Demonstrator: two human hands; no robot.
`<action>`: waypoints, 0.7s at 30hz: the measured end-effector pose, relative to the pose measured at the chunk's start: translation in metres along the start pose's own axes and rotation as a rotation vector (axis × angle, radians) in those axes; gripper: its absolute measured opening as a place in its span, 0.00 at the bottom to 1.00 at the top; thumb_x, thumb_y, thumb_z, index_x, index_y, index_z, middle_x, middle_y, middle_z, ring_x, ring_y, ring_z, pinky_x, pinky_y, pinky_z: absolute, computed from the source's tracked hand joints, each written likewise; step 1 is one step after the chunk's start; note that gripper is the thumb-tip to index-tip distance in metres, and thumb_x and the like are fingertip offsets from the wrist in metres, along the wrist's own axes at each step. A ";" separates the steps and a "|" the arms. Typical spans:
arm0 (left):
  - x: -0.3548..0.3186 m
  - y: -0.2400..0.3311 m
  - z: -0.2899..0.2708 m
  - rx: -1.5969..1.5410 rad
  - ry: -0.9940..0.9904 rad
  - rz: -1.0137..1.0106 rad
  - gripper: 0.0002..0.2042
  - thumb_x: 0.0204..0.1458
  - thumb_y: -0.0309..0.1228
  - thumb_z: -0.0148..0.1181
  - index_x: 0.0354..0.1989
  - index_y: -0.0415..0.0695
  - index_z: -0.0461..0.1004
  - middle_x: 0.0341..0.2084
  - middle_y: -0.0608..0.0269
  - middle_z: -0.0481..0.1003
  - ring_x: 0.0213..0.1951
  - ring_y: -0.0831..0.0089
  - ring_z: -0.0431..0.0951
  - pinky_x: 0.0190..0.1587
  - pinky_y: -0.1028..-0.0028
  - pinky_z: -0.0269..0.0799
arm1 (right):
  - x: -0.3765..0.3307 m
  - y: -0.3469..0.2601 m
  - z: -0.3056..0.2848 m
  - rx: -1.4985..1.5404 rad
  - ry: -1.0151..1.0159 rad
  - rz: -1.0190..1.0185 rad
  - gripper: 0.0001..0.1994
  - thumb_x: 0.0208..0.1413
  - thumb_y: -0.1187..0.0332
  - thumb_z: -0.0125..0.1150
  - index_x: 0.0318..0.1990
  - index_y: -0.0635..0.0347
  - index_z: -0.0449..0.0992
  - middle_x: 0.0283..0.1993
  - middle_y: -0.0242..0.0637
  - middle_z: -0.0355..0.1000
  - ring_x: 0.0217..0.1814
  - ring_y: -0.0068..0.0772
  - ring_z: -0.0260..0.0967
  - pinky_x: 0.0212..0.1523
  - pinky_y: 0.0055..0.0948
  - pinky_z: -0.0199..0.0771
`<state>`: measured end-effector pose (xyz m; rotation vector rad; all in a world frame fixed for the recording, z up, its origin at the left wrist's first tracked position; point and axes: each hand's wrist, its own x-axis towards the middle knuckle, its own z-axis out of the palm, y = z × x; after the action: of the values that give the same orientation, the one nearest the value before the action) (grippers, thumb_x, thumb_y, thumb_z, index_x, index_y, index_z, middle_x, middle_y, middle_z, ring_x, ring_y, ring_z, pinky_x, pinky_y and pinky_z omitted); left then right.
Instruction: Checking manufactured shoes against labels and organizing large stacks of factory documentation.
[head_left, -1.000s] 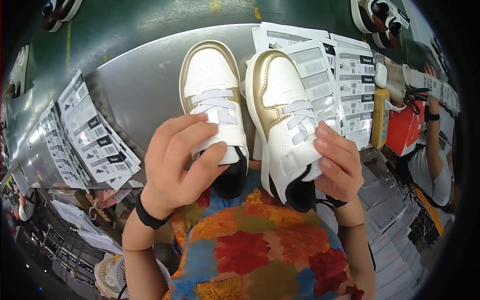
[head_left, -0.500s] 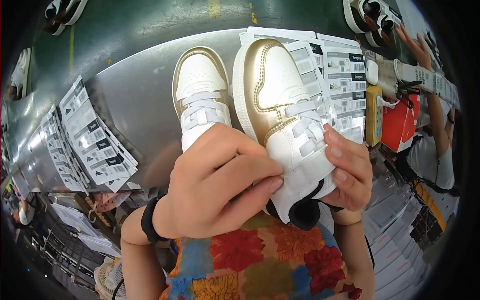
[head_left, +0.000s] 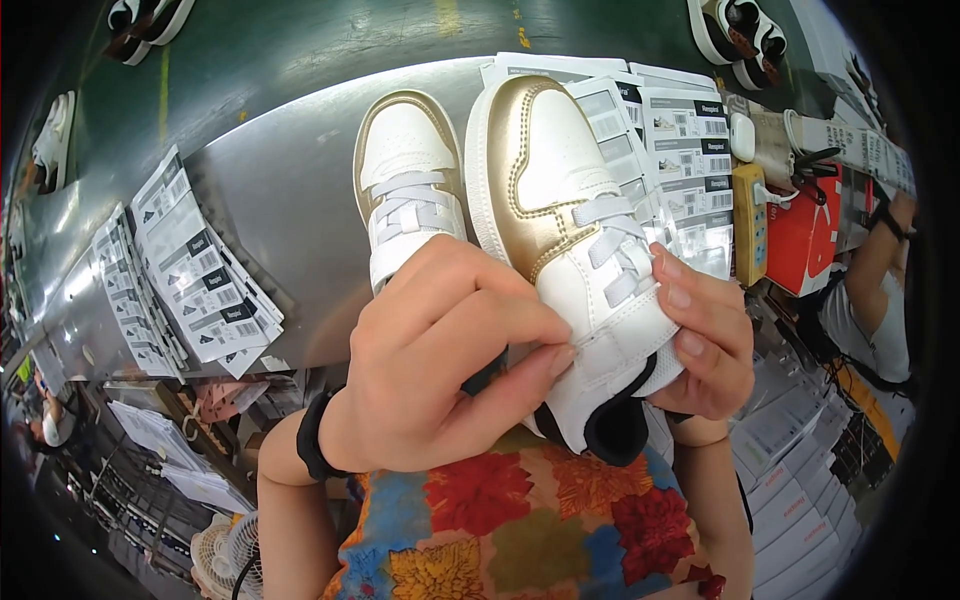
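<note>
Best to keep the gold shoe (head_left: pixel 570 250) tilted toward me and steady while my fingertips work its strap, I judge. Left hand (head_left: pixel 440 370) pinches the strap near the collar; right hand (head_left: pixel 705 345) cups the shoe's far side, gripping it. Shoe raised over the worktop (head_left: pixel 290 190), just beside the white shoe (head_left: pixel 405 190), label sheets (head_left: pixel 200 290) well left

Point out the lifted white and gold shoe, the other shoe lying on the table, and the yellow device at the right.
lifted shoe (head_left: pixel 560 190), head view, on its gold toe side.
second shoe (head_left: pixel 405 150), head view, on its white toe.
yellow device (head_left: pixel 750 222), head view, on its body.
</note>
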<state>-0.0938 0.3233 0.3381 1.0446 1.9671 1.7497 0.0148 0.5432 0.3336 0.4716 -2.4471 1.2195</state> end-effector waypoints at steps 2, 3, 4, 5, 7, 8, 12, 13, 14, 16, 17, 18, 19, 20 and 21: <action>-0.002 0.001 0.000 0.004 0.005 -0.003 0.10 0.43 0.16 0.66 0.35 0.36 0.77 0.31 0.56 0.73 0.31 0.68 0.73 0.33 0.74 0.68 | 0.001 -0.001 0.000 0.007 -0.010 -0.009 0.25 0.48 0.76 0.68 0.54 0.60 0.66 0.56 0.49 0.69 0.56 0.57 0.71 0.56 0.55 0.77; -0.004 0.000 -0.001 0.085 0.076 0.003 0.10 0.41 0.17 0.67 0.33 0.38 0.78 0.29 0.58 0.74 0.31 0.67 0.74 0.33 0.72 0.69 | 0.001 -0.001 0.000 0.012 -0.020 -0.017 0.24 0.49 0.76 0.67 0.54 0.60 0.66 0.57 0.49 0.69 0.57 0.57 0.71 0.55 0.55 0.77; -0.006 -0.003 -0.003 0.162 0.142 0.011 0.10 0.38 0.17 0.68 0.31 0.40 0.79 0.27 0.59 0.74 0.31 0.66 0.75 0.32 0.71 0.71 | 0.000 0.000 -0.001 0.011 -0.016 -0.016 0.24 0.49 0.76 0.67 0.54 0.60 0.66 0.57 0.49 0.69 0.57 0.57 0.71 0.55 0.55 0.77; -0.010 -0.008 -0.009 0.260 0.179 0.043 0.12 0.38 0.18 0.68 0.34 0.40 0.78 0.28 0.58 0.74 0.32 0.64 0.76 0.34 0.70 0.72 | -0.001 0.000 -0.002 -0.024 -0.043 -0.037 0.24 0.49 0.77 0.67 0.53 0.61 0.66 0.56 0.50 0.69 0.56 0.57 0.71 0.55 0.55 0.77; -0.021 -0.015 -0.022 0.411 0.270 0.009 0.17 0.38 0.19 0.68 0.39 0.39 0.75 0.32 0.55 0.74 0.34 0.60 0.76 0.35 0.70 0.72 | -0.003 0.002 0.001 -0.062 -0.066 -0.053 0.23 0.49 0.77 0.67 0.53 0.63 0.67 0.55 0.51 0.69 0.56 0.56 0.71 0.55 0.55 0.78; -0.024 -0.017 -0.029 0.408 0.263 0.009 0.17 0.38 0.19 0.68 0.39 0.39 0.75 0.32 0.55 0.74 0.34 0.60 0.76 0.35 0.70 0.72 | -0.003 0.005 0.004 -0.128 -0.059 -0.077 0.21 0.49 0.76 0.67 0.51 0.65 0.67 0.53 0.51 0.70 0.55 0.56 0.71 0.55 0.55 0.78; -0.035 -0.019 -0.034 0.480 0.119 -0.149 0.22 0.37 0.22 0.71 0.44 0.39 0.72 0.41 0.51 0.72 0.42 0.57 0.74 0.45 0.68 0.70 | -0.002 0.025 0.022 -0.239 -0.089 -0.125 0.14 0.50 0.74 0.66 0.43 0.69 0.73 0.48 0.51 0.74 0.51 0.54 0.74 0.52 0.49 0.80; -0.038 -0.020 -0.033 0.517 0.050 -0.180 0.23 0.38 0.24 0.71 0.45 0.38 0.71 0.45 0.50 0.71 0.46 0.57 0.73 0.50 0.66 0.68 | -0.002 0.029 0.026 -0.261 -0.142 -0.130 0.12 0.50 0.74 0.65 0.41 0.69 0.74 0.47 0.50 0.75 0.50 0.52 0.75 0.51 0.46 0.80; -0.042 -0.023 -0.029 0.526 0.058 -0.186 0.26 0.35 0.25 0.75 0.46 0.41 0.70 0.45 0.51 0.71 0.46 0.56 0.73 0.50 0.65 0.69 | -0.002 0.033 0.030 -0.283 -0.164 -0.168 0.11 0.48 0.74 0.64 0.40 0.68 0.76 0.46 0.48 0.76 0.48 0.50 0.76 0.49 0.43 0.81; -0.048 -0.033 -0.023 0.541 0.065 -0.139 0.28 0.34 0.25 0.76 0.46 0.41 0.70 0.46 0.51 0.70 0.47 0.56 0.73 0.50 0.64 0.69 | -0.003 0.032 0.034 -0.273 -0.146 -0.157 0.11 0.48 0.73 0.64 0.40 0.68 0.76 0.46 0.48 0.76 0.48 0.49 0.76 0.48 0.42 0.81; -0.049 -0.037 -0.021 0.554 0.076 -0.085 0.29 0.33 0.25 0.77 0.47 0.41 0.70 0.46 0.51 0.70 0.47 0.56 0.73 0.50 0.63 0.69 | -0.005 0.031 0.036 -0.270 -0.127 -0.151 0.11 0.48 0.73 0.64 0.39 0.68 0.76 0.45 0.48 0.77 0.48 0.49 0.76 0.48 0.42 0.81; -0.048 -0.039 -0.018 0.579 0.111 -0.059 0.27 0.34 0.27 0.77 0.45 0.43 0.70 0.46 0.53 0.70 0.47 0.55 0.73 0.44 0.61 0.73 | -0.003 0.029 0.036 -0.235 -0.129 -0.088 0.11 0.48 0.75 0.64 0.39 0.67 0.76 0.45 0.47 0.77 0.48 0.49 0.76 0.48 0.42 0.81; -0.046 -0.045 -0.016 0.578 0.107 -0.064 0.27 0.34 0.27 0.77 0.45 0.43 0.70 0.46 0.53 0.70 0.47 0.55 0.73 0.44 0.61 0.73 | -0.003 0.030 0.036 -0.232 -0.130 -0.084 0.11 0.48 0.75 0.64 0.39 0.67 0.76 0.45 0.47 0.77 0.48 0.49 0.76 0.48 0.42 0.81; -0.046 -0.051 -0.014 0.567 0.152 -0.003 0.28 0.33 0.28 0.78 0.45 0.43 0.70 0.46 0.53 0.70 0.47 0.54 0.73 0.45 0.60 0.73 | -0.004 0.031 0.036 -0.238 -0.135 -0.100 0.10 0.48 0.76 0.64 0.40 0.67 0.76 0.45 0.47 0.77 0.48 0.49 0.76 0.47 0.42 0.81; -0.045 -0.055 -0.013 0.555 0.196 0.059 0.28 0.33 0.29 0.78 0.44 0.44 0.70 0.46 0.53 0.70 0.48 0.53 0.73 0.45 0.58 0.73 | -0.004 0.032 0.035 -0.243 -0.140 -0.116 0.10 0.48 0.77 0.63 0.40 0.67 0.75 0.45 0.47 0.77 0.48 0.49 0.76 0.47 0.42 0.82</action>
<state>-0.0885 0.2832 0.2779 1.1312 2.6618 1.4017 -0.0022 0.5335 0.2899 0.6364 -2.5998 0.8543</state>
